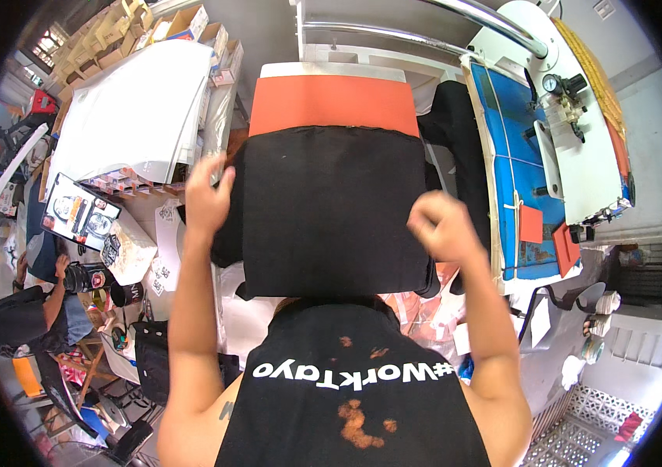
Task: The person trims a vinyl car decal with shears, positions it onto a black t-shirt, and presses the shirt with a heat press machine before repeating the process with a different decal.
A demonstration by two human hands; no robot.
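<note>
A black cloth garment (331, 210) lies stretched flat over a platen, its sides hanging down left and right. Past its far edge an orange-red pad (335, 101) shows on the platen. My left hand (210, 194) is at the garment's left edge, thumb and fingers apart, holding nothing that I can see. Over the right edge is my right hand (444, 226), fingers curled in and slightly blurred, with nothing visible in them. Whether it touches the cloth I cannot tell.
At right stands a press machine (591, 132) with a gauge and a blue bed (514, 156). White sheets (140, 109) lie on stacked boxes at left, near a tablet (80, 212). Chrome bars (385, 35) cross beyond the platen. Another person's arm (55, 292) shows far left.
</note>
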